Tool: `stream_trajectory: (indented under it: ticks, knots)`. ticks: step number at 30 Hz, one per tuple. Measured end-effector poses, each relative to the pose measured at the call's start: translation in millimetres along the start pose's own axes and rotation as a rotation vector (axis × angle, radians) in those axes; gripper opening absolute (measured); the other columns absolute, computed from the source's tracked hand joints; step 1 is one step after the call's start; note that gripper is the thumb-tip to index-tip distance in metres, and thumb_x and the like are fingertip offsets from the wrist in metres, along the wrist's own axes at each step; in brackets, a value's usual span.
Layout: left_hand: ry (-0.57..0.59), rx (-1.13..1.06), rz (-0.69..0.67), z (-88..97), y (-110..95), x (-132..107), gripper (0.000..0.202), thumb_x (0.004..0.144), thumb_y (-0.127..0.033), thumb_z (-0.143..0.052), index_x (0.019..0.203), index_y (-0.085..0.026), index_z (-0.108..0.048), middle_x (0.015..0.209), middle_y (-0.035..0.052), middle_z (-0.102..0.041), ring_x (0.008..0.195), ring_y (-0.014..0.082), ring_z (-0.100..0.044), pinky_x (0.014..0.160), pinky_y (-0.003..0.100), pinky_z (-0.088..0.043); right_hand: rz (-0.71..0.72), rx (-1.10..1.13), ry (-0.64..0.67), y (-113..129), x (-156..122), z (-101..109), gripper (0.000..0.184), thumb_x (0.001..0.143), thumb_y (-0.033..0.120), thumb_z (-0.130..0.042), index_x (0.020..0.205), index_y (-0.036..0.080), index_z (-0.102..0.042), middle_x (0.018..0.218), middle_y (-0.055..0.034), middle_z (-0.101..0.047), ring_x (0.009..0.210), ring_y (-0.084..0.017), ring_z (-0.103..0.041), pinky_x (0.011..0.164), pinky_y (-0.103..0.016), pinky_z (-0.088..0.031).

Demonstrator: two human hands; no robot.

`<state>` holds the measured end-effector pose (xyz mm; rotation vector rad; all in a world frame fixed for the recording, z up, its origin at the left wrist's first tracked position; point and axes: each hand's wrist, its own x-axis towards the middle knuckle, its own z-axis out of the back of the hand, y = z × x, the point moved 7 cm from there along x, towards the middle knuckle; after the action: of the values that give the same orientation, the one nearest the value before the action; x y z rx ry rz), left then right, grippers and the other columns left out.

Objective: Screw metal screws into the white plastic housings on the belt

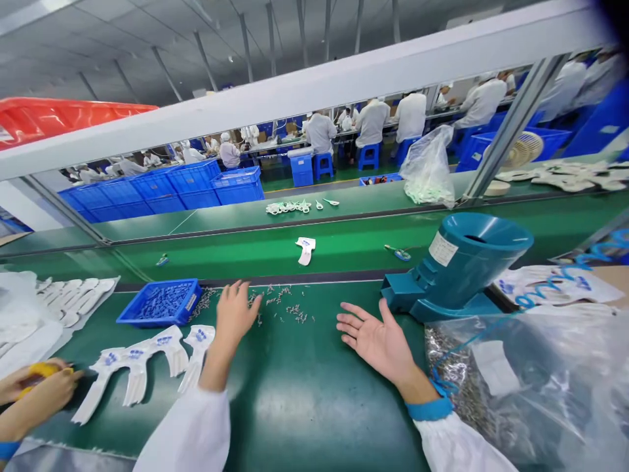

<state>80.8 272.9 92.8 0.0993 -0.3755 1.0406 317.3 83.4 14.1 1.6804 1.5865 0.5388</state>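
You look out over a wide factory hall: rows of workers in white coats at far benches, and blue crates (162, 190) stacked behind a green conveyor belt (344, 249). Nearer you is your dark green counter (304, 393).

At its right edge lies a big clear plastic bag (540, 380) with small metal parts inside, and just behind it stands a teal funnel-topped feeder (457, 269). At left sits a blue tray (160, 303) of small blue parts, with white plastic shells (137, 367) lying in front of it. A co-worker's hands (49, 393) hold something yellow at the far left edge.

Your left hand (236, 314) lies palm down, its grip spread. Its fingertips are among the loose screws (289, 309) scattered along the counter's back edge, between tray and feeder. Your right hand (376, 337) rests palm up, grip spread and empty, near the feeder's base.

This reads as gathering screws from the scatter. Picking any up calls for closing the left fingertips to a fine pinch, since the pieces are tiny and lie flat.
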Motion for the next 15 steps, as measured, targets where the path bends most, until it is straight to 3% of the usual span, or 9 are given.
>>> stream_trajectory:
  ticks: [3, 5, 7, 9, 11, 13, 15]
  knots:
    - [-0.019, 0.07, 0.112, 24.2, 63.6, -87.5, 0.045, 0.091, -0.042, -0.046, 0.125, -0.013, -0.057, 0.13, 0.0201, -0.058, 0.126, 0.0386, -0.049, 0.106, 0.058, -0.038, -0.033, 0.043, 0.034, -3.0, -3.2, -4.1, 0.077, 0.092, 0.075, -0.016, 0.12, 0.022, -0.064, 0.115, -0.0138, -0.071, 0.105, -0.027, -0.067, 0.088, -0.043, -0.051]
    - [-0.009, 0.126, 0.196, 26.5, 96.9, -137.3, 0.052, 0.091, -0.047, -0.04, 0.122, -0.01, -0.059, 0.125, 0.0223, -0.059, 0.122, 0.0401, -0.052, 0.101, 0.057, -0.042, -0.046, 0.088, 0.07, -5.2, -3.9, -6.7, 0.074, 0.093, 0.073, -0.018, 0.119, 0.023, -0.065, 0.114, -0.0123, -0.072, 0.102, -0.025, -0.069, 0.087, -0.04, -0.052]
    - [0.019, 0.107, 0.209, 19.6, 114.4, -172.4, 0.055, 0.092, -0.047, -0.035, 0.123, -0.009, -0.059, 0.124, 0.0217, -0.061, 0.118, 0.0383, -0.055, 0.1, 0.054, -0.043, -0.042, 0.044, 0.103, -7.4, -2.6, -9.5, 0.075, 0.094, 0.073, -0.018, 0.118, 0.022, -0.066, 0.113, -0.0124, -0.073, 0.101, -0.025, -0.069, 0.086, -0.04, -0.053]
    - [0.021, 0.038, 0.198, 12.9, 117.6, -193.1, 0.054, 0.094, -0.046, -0.033, 0.125, -0.01, -0.058, 0.122, 0.0194, -0.062, 0.113, 0.036, -0.059, 0.097, 0.051, -0.046, 0.012, -0.221, 0.094, -9.0, 1.6, -11.6, 0.078, 0.095, 0.071, -0.013, 0.119, 0.019, -0.065, 0.112, -0.015, -0.073, 0.101, -0.026, -0.069, 0.085, -0.041, -0.054]
    - [-0.001, -0.047, 0.195, 11.5, 109.3, -203.8, 0.051, 0.094, -0.047, -0.035, 0.123, -0.012, -0.059, 0.119, 0.0167, -0.064, 0.106, 0.0343, -0.061, 0.093, 0.049, -0.048, 0.122, -0.691, 0.026, -9.3, 7.9, -15.7, 0.071, 0.097, 0.065, -0.018, 0.121, 0.017, -0.064, 0.111, -0.0166, -0.072, 0.098, -0.027, -0.07, 0.082, -0.041, -0.055]
    - [-0.019, -0.128, 0.2, 13.7, 90.9, -209.6, 0.047, 0.094, -0.049, -0.041, 0.119, -0.015, -0.061, 0.116, 0.0143, -0.065, 0.103, 0.0332, -0.062, 0.091, 0.047, -0.05, 0.234, -1.09, -0.052, -11.3, 14.0, -26.1, 0.052, 0.098, 0.054, -0.035, 0.12, 0.018, -0.063, 0.113, -0.0152, -0.07, 0.095, -0.026, -0.068, 0.081, -0.041, -0.055]
    - [-0.024, -0.207, 0.196, 16.6, 63.5, -214.2, 0.041, 0.093, -0.049, -0.047, 0.116, -0.018, -0.062, 0.114, 0.0121, -0.066, 0.102, 0.0322, -0.062, 0.089, 0.047, -0.052, 0.3, -1.279, -0.076, -17.9, 20.2, -40.8, 0.037, 0.092, 0.041, -0.051, 0.121, 0.02, -0.063, 0.12, -0.0121, -0.065, 0.098, -0.025, -0.065, 0.088, -0.041, -0.052]
